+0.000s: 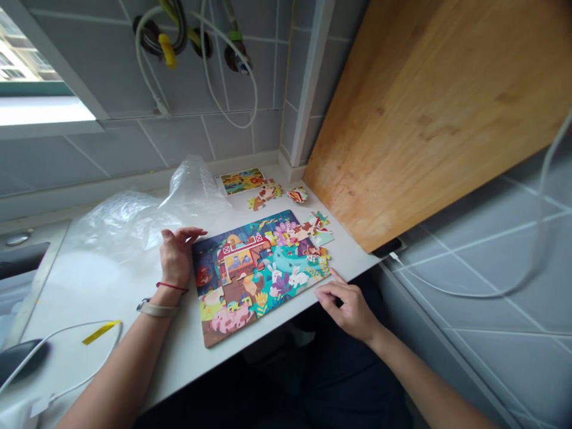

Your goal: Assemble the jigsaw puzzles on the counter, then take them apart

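A colourful farm-animal jigsaw puzzle (277, 268) lies on its board on the white counter, with many pieces fitted together. My left hand (176, 257) rests at the board's upper left corner, fingers stretched out and holding nothing I can see. Beside the lower right corner is my right hand (346, 302), its index finger extended and the others loosely bent, with no piece visible in it. Loose puzzle pieces (322, 229) overlap the board's right edge. More pieces (264, 195) lie behind the board, near a small stack of pieces (297, 195).
A printed picture card (242, 181) lies at the back, beside crumpled clear plastic (134, 217). A white cable (84, 378) crosses the counter at left. The large wooden panel (429, 113) rises at right. The counter's front edge runs just below the board.
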### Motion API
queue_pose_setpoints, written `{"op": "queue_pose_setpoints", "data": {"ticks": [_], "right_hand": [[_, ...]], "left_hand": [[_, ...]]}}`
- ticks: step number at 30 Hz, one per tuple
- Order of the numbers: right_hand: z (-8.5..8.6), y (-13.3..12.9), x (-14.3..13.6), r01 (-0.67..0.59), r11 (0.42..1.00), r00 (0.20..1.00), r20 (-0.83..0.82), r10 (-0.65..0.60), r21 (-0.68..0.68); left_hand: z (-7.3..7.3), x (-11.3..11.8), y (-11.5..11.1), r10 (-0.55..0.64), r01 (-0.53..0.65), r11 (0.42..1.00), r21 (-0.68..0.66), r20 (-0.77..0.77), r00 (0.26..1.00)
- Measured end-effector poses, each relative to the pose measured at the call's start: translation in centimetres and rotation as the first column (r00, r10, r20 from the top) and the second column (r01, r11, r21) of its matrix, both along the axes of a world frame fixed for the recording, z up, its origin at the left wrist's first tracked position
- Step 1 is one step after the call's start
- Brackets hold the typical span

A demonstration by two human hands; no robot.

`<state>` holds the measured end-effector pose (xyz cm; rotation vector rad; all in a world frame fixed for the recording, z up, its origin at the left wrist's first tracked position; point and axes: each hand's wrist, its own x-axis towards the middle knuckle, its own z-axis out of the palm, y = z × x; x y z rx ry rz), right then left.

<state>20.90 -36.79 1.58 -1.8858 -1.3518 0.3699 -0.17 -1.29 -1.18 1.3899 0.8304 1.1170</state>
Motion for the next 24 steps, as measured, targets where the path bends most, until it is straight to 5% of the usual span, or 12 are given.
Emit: {"op": "queue_pose_setpoints", "data": {"ticks": [6,14,20,24], "right_hand": [[0.3,1.5,4.6,0.124,0.952,0.985,0.083,-0.153,0.281],[-0.1,5.5,9.6,0.073,0.955,0.997,0.005,-0.077,0.287],[-1.0,5.3,9.7,-0.02,0.953,0.991,-0.123,0.06,0.303],[-1.0,5.0,9.9,-0.082,0.955,0.979,-0.159,0.131,0.283]], "left_hand": [[-0.6,0.0,0.4,0.036,-0.036,0.999,0.01,0.052,0.998],[-1.2,-0.3,0.6,0.029,-0.029,0.998,0.062,-0.005,1.0],[-0.6,-0.2,0.3,0.012,0.002,0.998,0.06,-0.235,0.972],[1.4,0.3,0.2,-0.034,0.114,0.985,0.13,-0.5,0.865]]}}
